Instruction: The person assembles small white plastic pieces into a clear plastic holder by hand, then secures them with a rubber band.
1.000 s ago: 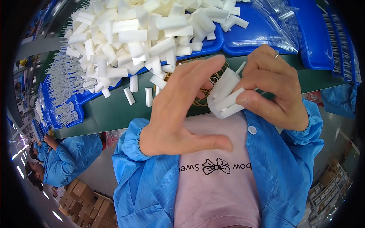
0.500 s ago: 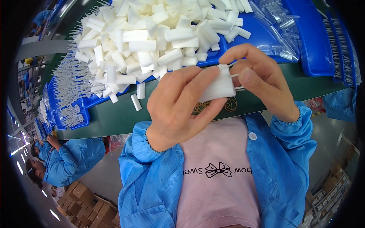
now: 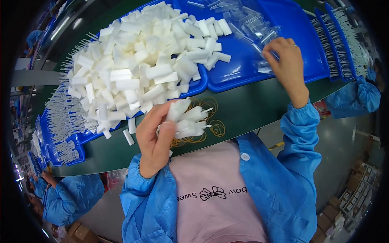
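A left hand [image 3: 152, 135] grasps a bundle [image 3: 186, 122] of white foam, thin white sticks [image 3: 208, 109] jutting from its right end, above a green worktop [image 3: 251, 102] and near loose tan bands [image 3: 218, 128]. The right hand [image 3: 288, 65] reaches over a blue tray [image 3: 231, 77], fingertips beside clear tubes [image 3: 253, 26]; whether its grip holds anything cannot be told. A heap [image 3: 137, 69] of white foam pieces rises beyond the left hand, while a co-worker's blue sleeve [image 3: 65, 202] shows at far left.

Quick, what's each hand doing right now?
Left hand: closed, holding white foam pieces.
Right hand: fingers bent beside clear plastic tubes; can't tell if it's holding one.
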`<state>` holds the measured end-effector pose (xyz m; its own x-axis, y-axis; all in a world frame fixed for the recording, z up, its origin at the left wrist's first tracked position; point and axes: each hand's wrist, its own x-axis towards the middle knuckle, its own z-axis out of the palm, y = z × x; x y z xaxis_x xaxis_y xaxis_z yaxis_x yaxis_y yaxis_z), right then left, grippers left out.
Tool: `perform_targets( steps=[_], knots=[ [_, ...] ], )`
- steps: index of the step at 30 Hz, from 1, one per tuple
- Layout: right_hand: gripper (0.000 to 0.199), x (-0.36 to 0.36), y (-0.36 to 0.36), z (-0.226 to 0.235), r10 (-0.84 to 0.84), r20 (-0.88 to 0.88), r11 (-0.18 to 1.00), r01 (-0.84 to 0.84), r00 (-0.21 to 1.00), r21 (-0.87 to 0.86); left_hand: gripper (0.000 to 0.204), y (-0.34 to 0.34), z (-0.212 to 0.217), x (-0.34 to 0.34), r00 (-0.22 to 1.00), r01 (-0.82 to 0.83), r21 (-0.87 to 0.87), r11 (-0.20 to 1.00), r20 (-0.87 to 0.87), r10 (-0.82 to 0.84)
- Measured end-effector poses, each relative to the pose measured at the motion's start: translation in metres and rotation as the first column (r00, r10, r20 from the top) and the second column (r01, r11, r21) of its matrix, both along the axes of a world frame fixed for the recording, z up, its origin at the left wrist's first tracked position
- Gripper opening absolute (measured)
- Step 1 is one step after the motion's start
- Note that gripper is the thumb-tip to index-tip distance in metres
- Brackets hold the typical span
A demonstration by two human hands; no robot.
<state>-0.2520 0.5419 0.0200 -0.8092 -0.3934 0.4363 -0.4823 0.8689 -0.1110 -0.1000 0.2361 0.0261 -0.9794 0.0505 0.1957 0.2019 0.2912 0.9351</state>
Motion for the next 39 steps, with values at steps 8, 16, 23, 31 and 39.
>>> perform_targets(
  steps=[8,16,23,31,39],
  knots=[
    [0.019,0.013,-0.007,0.008,0.024,0.207,0.981,-0.062,0.978,0.182,0.039,0.001,0.000,0.005,0.984,-0.082,0.347,0.934,0.178,0.021],
    [0.029,0.000,-0.014,-0.018,0.075,0.134,0.968,-0.105,0.988,0.227,0.043,0.003,0.001,0.007,0.971,-0.144,0.477,0.867,0.239,0.030],
    [0.027,0.013,-0.025,0.005,-0.057,0.233,0.981,0.011,0.971,0.194,0.043,-0.003,0.000,0.010,0.972,-0.140,0.486,0.863,0.231,0.028],
    [0.027,0.009,-0.015,-0.010,-0.025,0.233,0.932,-0.061,0.972,0.358,0.043,-0.002,0.001,0.012,0.974,-0.103,0.519,0.849,0.226,-0.020],
    [0.034,0.037,-0.052,0.021,0.391,0.429,0.650,0.085,0.815,-0.755,0.034,-0.003,-0.005,0.010,0.966,-0.054,0.515,0.855,0.245,-0.087]
  ],
)
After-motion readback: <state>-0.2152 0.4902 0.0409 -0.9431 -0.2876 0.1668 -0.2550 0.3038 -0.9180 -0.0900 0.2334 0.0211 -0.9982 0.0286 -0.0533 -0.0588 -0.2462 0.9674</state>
